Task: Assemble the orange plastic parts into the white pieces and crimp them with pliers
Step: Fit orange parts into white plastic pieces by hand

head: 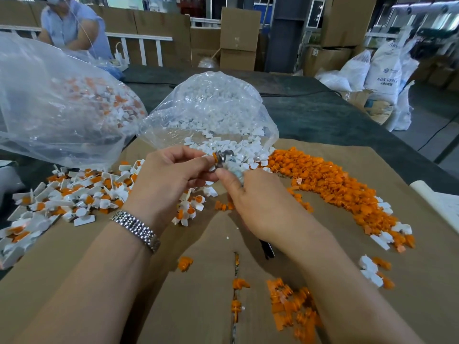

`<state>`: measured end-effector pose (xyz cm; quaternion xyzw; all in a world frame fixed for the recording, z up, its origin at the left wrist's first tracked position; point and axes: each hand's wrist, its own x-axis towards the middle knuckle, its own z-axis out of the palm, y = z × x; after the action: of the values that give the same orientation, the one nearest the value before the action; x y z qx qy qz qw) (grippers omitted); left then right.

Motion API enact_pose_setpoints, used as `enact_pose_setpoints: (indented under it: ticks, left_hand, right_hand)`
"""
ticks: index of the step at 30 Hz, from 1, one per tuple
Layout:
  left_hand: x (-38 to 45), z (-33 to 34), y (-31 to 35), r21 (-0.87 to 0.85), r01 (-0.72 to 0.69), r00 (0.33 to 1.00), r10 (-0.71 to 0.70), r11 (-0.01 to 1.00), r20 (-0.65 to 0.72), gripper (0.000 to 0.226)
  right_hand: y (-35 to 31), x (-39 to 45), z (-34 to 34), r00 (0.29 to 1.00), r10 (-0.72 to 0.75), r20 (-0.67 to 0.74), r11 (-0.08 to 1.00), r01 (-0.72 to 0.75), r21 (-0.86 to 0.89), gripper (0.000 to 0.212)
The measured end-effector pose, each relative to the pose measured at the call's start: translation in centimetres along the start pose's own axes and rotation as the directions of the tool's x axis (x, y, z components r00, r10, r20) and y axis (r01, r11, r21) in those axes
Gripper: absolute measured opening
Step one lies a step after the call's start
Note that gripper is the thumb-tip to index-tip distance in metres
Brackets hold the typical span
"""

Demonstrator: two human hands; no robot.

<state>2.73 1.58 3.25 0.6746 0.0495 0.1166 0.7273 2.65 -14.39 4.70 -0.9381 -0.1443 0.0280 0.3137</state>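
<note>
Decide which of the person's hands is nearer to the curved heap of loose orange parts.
Right. The right hand lies just beside the orange heap; the left hand is farther off, across the right hand from it.

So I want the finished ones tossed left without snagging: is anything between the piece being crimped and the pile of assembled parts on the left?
Only the left hand itself, which holds the piece at the pliers gripped by the right hand. The assembled pile lies just left on the cardboard; nothing else visible lies between.
</note>
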Motion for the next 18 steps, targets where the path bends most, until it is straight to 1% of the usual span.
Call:
enact_pose_setpoints:
  ticks: [4, 7, 9, 10, 11, 13, 14, 15, 16, 18]
  left_hand:
    - [0.1, -0.1, 0.0, -0.012, 0.008, 1.000, -0.008, 1.000, -0.022, 0.003]
    - [0.1, 0.0, 0.0, -0.026, 0.024, 0.999, -0.024, 0.999, -0.021, 0.003]
    - [0.0, 0.1, 0.0, -0.039, 0.040, 0.999, -0.040, 0.998, -0.010, 0.007]
    - [-0.1, 0.2, 0.0, -0.044, 0.048, 0.999, -0.049, 0.998, -0.004, 0.008]
    - [-0.1, 0.2, 0.1, -0.052, 0.052, 0.999, -0.052, 0.997, -0.001, 0.009]
    - [-0.1, 0.2, 0.3, -0.079, 0.053, 0.999, -0.054, 0.995, -0.006, 0.008]
    - [-0.1, 0.2, 0.3, -0.090, 0.058, 0.998, -0.059, 0.994, -0.010, 0.007]
    - [-0.1, 0.2, 0.4, -0.098, 0.065, 0.998, -0.066, 0.993, -0.011, 0.006]
    - [-0.2, 0.2, 0.4, -0.101, 0.071, 0.997, -0.072, 0.992, -0.009, 0.006]
    - [-0.2, 0.2, 0.3, -0.086, 0.076, 0.997, -0.077, 0.993, -0.009, 0.007]
  right_hand:
    - [-0.1, 0.3, 0.5, 0.999, 0.009, -0.050, 1.000, -0.008, 0.016, 0.060]
    - [0.2, 0.3, 0.7, 1.000, 0.006, -0.023, 0.999, -0.005, 0.032, 0.065]
    - [0.3, 0.3, 0.2, 0.999, 0.024, 0.046, 0.993, -0.029, 0.115, 0.075]
    - [0.5, 0.4, -0.2, 0.994, 0.050, 0.102, 0.980, -0.068, 0.186, 0.076]
    - [0.7, 0.5, -0.7, 0.983, 0.078, 0.167, 0.957, -0.121, 0.264, 0.072]
    - [1.4, 0.6, -1.7, 0.961, 0.107, 0.255, 0.899, -0.203, 0.387, 0.054]
    - [1.8, 0.7, -2.3, 0.960, 0.120, 0.251, 0.882, -0.220, 0.418, 0.045]
    - [2.3, 0.9, -2.8, 0.965, 0.143, 0.219, 0.877, -0.226, 0.424, 0.038]
    - [2.8, 1.0, -3.2, 0.971, 0.173, 0.165, 0.890, -0.226, 0.396, 0.034]
    - [3.7, 1.5, -3.9, 0.973, 0.229, 0.020, 0.945, -0.228, 0.235, 0.028]
